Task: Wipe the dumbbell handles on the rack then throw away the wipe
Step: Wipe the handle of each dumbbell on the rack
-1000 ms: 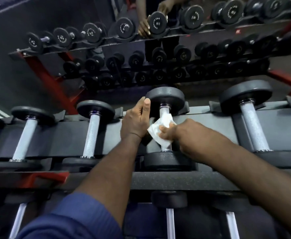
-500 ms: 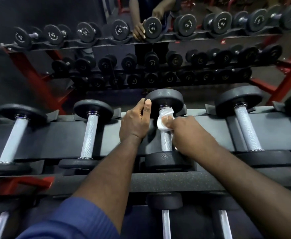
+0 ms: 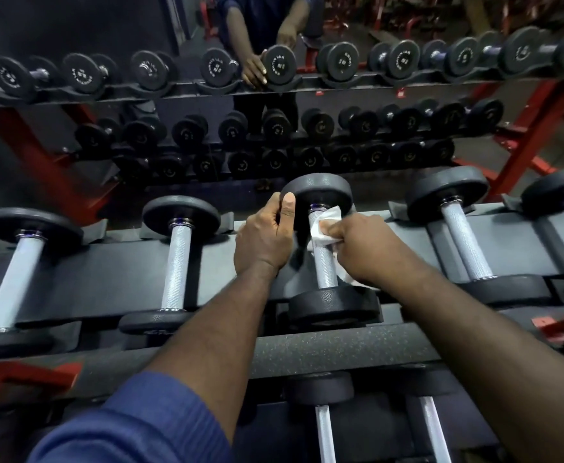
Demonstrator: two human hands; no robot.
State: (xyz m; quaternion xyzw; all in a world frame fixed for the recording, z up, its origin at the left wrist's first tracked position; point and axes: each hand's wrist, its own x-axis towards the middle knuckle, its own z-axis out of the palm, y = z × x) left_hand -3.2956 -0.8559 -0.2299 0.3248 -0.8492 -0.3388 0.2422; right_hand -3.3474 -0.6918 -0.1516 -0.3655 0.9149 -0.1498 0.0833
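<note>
A row of dumbbells with silver knurled handles lies across the top shelf of the rack [image 3: 113, 272]. My right hand [image 3: 361, 248] grips a white wipe [image 3: 324, 228] wrapped round the upper part of the middle dumbbell's handle [image 3: 325, 265]. My left hand [image 3: 262, 238] holds the left edge of that dumbbell's far black head [image 3: 320, 190], thumb up against its rim. Its near head [image 3: 334, 304] rests at the shelf's front.
Other dumbbells lie to the left [image 3: 177, 262] and right [image 3: 464, 242] on the same shelf, more on the lower shelf [image 3: 324, 426]. A mirror behind [image 3: 274, 121] reflects the rack, its red frame and a person.
My right hand slid the wipe from the handle's lower middle up toward the far head. My left hand stayed on the far head. The camera view shifted slightly.
</note>
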